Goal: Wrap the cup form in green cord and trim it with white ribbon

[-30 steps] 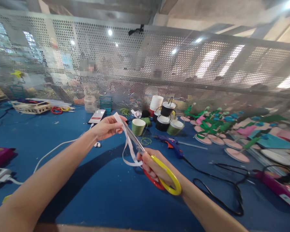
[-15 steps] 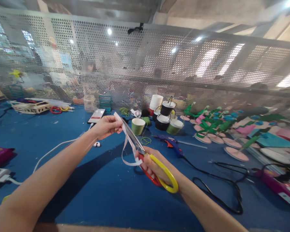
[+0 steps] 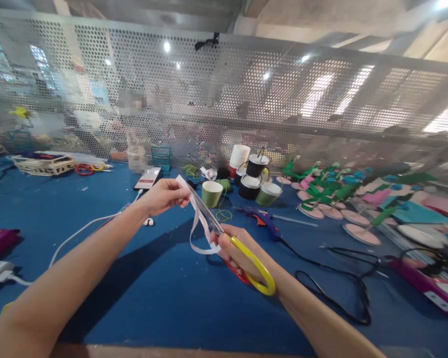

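Note:
Between the fingertips of my left hand point(image 3: 166, 195) is pinched the upper end of a thin white strip point(image 3: 198, 246), which looks like paper. Its lower part loops down and reaches my right hand. My right hand point(image 3: 236, 248) is wrapped round scissors point(image 3: 261, 276) with one yellow and one red handle. Their metal blades point up and left, lying along the strip close to my left fingertips. Just behind the blades stands a green cup point(image 3: 211, 194) with a white inside; green yarn point(image 3: 224, 215) lies beside it.
Right of my hands lies a blue glue gun point(image 3: 263, 220) with a black cord. Black and green cups point(image 3: 250, 187) are stacked behind. Paper flower pieces on round pink bases point(image 3: 362, 233) fill the right. A phone point(image 3: 148, 178) and white cable lie left; perforated metal screen point(image 3: 224, 99) borders the back.
The scissor handles have drawn closer together, and the blades look more closed along the strip. My left hand keeps its pinch. The view has shifted slightly.

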`<state>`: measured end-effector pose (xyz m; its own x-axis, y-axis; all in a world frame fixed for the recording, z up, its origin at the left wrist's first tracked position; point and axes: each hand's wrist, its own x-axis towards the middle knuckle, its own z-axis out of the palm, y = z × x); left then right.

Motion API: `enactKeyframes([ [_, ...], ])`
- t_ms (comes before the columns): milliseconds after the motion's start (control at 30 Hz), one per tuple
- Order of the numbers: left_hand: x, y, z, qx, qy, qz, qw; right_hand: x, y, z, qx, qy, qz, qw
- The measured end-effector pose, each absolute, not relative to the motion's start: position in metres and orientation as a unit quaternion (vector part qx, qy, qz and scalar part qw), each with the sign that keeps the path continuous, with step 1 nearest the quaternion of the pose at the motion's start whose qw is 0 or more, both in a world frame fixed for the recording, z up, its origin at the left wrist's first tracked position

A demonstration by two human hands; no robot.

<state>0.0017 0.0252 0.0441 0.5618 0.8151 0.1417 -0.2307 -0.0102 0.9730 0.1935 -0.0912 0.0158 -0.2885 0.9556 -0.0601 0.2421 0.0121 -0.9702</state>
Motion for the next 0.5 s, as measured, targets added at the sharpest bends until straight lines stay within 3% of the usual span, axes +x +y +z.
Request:
enactKeyframes([
  [500, 0.0052, 0.0198, 0.0452, 0.622, 0.272, 0.357, 0.642, 0.1945, -0.0905, 0.0148, -0.493, -0.633, 0.481, 0.354],
])
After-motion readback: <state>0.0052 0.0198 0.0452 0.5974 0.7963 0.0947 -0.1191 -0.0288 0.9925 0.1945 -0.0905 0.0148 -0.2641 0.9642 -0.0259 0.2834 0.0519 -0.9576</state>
